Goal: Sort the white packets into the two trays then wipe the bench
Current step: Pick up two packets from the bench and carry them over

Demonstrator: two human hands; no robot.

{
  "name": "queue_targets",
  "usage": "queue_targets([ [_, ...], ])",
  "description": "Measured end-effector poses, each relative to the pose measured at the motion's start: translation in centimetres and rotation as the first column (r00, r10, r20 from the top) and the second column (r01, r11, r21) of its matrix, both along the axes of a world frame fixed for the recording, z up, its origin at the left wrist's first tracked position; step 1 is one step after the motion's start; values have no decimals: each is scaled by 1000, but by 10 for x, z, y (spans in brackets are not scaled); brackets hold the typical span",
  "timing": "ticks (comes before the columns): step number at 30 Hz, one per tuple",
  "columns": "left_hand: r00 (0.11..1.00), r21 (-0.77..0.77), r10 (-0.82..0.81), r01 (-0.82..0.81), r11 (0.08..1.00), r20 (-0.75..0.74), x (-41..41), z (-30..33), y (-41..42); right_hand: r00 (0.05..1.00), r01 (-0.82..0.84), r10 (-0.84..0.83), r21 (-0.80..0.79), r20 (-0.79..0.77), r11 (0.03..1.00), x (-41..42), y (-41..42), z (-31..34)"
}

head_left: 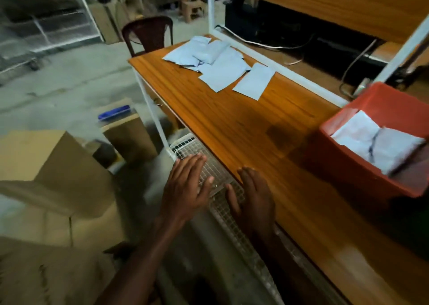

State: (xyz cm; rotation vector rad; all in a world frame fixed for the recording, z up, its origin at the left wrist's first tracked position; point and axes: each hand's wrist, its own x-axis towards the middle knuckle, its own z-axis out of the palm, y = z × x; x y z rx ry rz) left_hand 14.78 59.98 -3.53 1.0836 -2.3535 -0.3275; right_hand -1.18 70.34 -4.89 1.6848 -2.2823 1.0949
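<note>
Both sets of fingers are spread flat and hold nothing: your left hand (185, 188) hovers over the white wire-mesh tray (197, 149) at the near edge of the orange wooden bench (232, 123), your right hand (253, 198) rests on that edge. The pile of loose white packets (218, 61) sits at the bench's far end; the red plastic tray (348, 165) on the bench's right side already holds some. Reach across, lift one packet at a time, pinching by an edge.

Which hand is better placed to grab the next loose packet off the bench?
Left, marginally. The loose packets lie at the bench's far left end. Both hands are empty; the left hand sits on that side, while the right hand is nearer the red tray.
</note>
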Motion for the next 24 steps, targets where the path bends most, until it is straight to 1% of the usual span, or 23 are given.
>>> queue_targets([
  [4,998,38,65,-65,997,-8,18,-2,-48,999,-32,31,60,19,998,20,-60,1],
  [8,996,33,85,-86,996,33,28,-3,-97,999,-43,42,36,28,998,31,-118,2],
  [13,996,54,77,-80,995,49,19,-4,-160,1000,-14,13,34,26,999,23,-192,-3],
  [16,998,49,41,-44,998,47,3,-4,-202,999,10,-12,30,47,1000,9,-232,-4],
  [19,997,29,-24,22,999,73,-23,2,-250,992,79,-79,3,98,997,-14,-278,-5],
  [22,991,5,-99,99,995,91,-48,11,-292,982,183,-178,-78,71,980,-37,-314,0],
  [24,982,-9,-146,148,989,116,-68,17,-321,968,248,-243,-94,57,964,-52,-334,6],
])
